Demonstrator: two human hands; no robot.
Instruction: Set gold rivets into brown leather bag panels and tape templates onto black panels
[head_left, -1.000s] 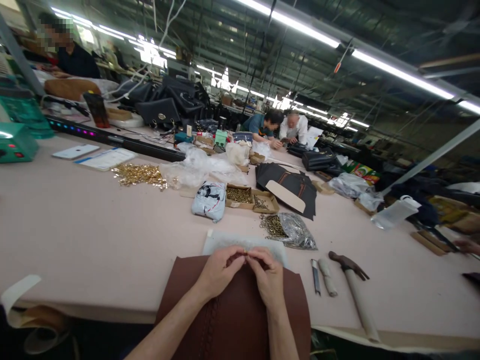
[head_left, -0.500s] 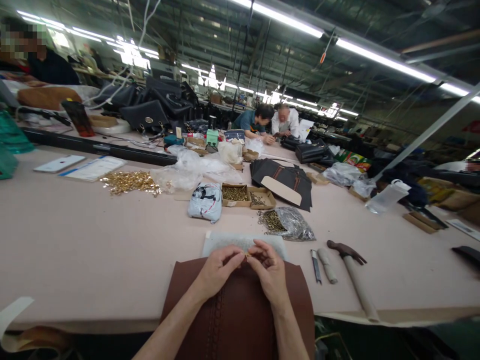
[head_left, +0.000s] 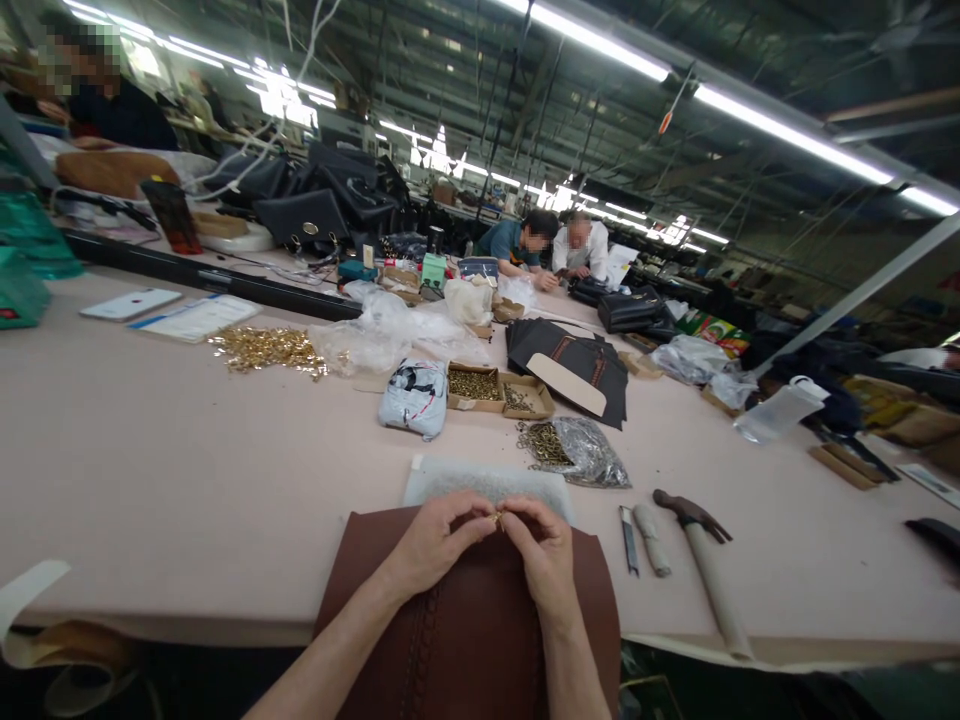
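A big pink table holds everything. A brown leather piece lies at its near edge, under both hands. The left hand and the right hand meet over the leather, fingertips pinched together on a tiny gold metal bit. A hammer lies to the right.

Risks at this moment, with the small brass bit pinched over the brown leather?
1. The small brass piece is pinched only at the fingertips of the left hand and right hand; it might slip and vanish among the loose brass hardware nearby.
2. Metal pressed against the brown leather panel may scratch it.
3. The hammer lies with its handle near the table edge; an elbow might knock it off.
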